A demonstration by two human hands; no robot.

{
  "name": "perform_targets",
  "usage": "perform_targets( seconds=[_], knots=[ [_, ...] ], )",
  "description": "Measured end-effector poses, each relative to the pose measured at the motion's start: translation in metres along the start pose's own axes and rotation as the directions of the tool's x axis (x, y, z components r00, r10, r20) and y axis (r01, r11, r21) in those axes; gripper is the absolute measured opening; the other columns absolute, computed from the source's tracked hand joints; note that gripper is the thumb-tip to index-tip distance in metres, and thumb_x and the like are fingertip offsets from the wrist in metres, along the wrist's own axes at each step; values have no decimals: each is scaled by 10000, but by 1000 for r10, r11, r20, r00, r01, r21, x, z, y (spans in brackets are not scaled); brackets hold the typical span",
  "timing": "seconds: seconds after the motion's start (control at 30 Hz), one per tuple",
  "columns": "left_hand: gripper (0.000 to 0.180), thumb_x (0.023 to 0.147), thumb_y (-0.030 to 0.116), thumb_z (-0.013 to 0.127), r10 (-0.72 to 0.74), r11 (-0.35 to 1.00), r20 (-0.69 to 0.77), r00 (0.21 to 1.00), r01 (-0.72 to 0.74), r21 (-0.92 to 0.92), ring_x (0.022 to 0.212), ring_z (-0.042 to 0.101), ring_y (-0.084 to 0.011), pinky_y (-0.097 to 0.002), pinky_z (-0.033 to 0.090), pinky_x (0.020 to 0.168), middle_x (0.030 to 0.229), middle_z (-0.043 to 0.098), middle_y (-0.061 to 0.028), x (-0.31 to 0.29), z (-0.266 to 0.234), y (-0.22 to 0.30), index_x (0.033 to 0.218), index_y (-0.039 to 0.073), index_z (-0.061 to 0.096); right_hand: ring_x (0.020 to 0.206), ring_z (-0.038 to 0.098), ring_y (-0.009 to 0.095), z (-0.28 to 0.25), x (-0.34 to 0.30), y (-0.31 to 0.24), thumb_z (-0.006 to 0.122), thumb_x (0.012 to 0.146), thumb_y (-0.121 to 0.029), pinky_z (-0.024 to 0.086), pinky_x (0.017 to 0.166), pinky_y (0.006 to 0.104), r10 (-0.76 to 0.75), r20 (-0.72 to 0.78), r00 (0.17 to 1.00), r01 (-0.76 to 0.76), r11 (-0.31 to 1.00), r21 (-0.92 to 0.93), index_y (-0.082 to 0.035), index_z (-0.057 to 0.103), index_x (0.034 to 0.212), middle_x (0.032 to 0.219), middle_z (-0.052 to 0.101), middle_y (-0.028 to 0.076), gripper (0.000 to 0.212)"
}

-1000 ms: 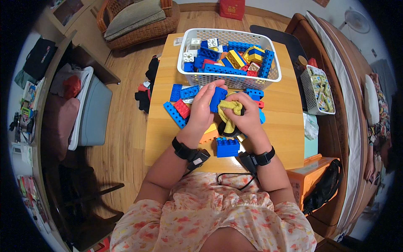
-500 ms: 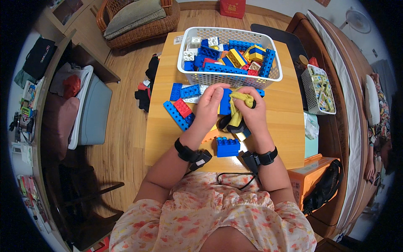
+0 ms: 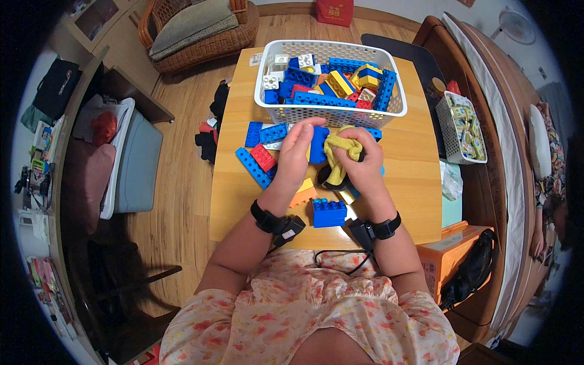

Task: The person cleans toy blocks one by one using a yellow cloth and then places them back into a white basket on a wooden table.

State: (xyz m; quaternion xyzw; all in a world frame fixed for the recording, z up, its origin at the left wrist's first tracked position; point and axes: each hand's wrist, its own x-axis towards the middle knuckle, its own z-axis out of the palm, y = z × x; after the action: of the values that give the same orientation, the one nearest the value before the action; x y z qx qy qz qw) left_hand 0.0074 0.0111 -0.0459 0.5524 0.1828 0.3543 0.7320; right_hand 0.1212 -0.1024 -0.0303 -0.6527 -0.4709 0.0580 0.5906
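Note:
My left hand (image 3: 296, 157) grips a blue building block (image 3: 318, 145); a bit of yellow shows between it and the palm. My right hand (image 3: 363, 165) clutches a bunched yellow cloth (image 3: 334, 159) with black parts, held against the block's right side. The cloth's black end hangs over the table. Below the hands, a blue studded block (image 3: 329, 213) sits near the table's front edge. An orange block (image 3: 303, 193) lies left of it, partly behind my left wrist. Further left are a red block (image 3: 263, 157) and a long blue block (image 3: 252, 166).
A white perforated basket (image 3: 331, 113) of mixed blocks stands at the table's (image 3: 407, 194) far side. A smaller basket (image 3: 447, 131) of packets is at the right, above an orange box (image 3: 447, 249). Black bands on both wrists have a cable (image 3: 340, 252) near them. A person lies at far right.
The block in my left hand has tilted and shifted slightly left. My right hand has turned and moved a little lower with the cloth, which is bunched differently around the fingers.

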Motion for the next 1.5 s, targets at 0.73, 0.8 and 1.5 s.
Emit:
perform_targets(
  seconds=[0.73, 0.8, 1.5],
  knots=[
    [368, 1074, 316, 409, -113, 982, 83, 990, 124, -143, 995, 584, -113, -264, 459, 914, 1094, 638, -55, 1, -3, -6, 1133, 19, 617, 869, 640, 311, 0, -2, -10, 793, 654, -47, 525, 719, 372, -226, 127, 966, 241, 964, -114, -115, 696, 986, 940, 623, 110, 353],
    [368, 1075, 318, 407, -136, 974, 106, 985, 152, -165, 987, 582, -108, -259, 459, 907, 1084, 639, -53, 0, -3, -3, 1129, 22, 619, 860, 642, 311, -2, -2, -10, 797, 651, -53, 526, 711, 372, -237, 143, 961, 253, 962, -106, -116, 697, 989, 940, 624, 110, 358],
    [342, 964, 190, 630, 366, 731, 149, 918, -383, 564, 996, 564, -118, -279, 490, 874, 1204, 589, -50, 51, 22, 52, 1261, 28, 584, 898, 635, 179, -10, 4, 9, 727, 812, -39, 501, 812, 307, 129, -295, 947, -31, 949, 314, -23, 668, 971, 935, 668, 72, 170]
  ],
)
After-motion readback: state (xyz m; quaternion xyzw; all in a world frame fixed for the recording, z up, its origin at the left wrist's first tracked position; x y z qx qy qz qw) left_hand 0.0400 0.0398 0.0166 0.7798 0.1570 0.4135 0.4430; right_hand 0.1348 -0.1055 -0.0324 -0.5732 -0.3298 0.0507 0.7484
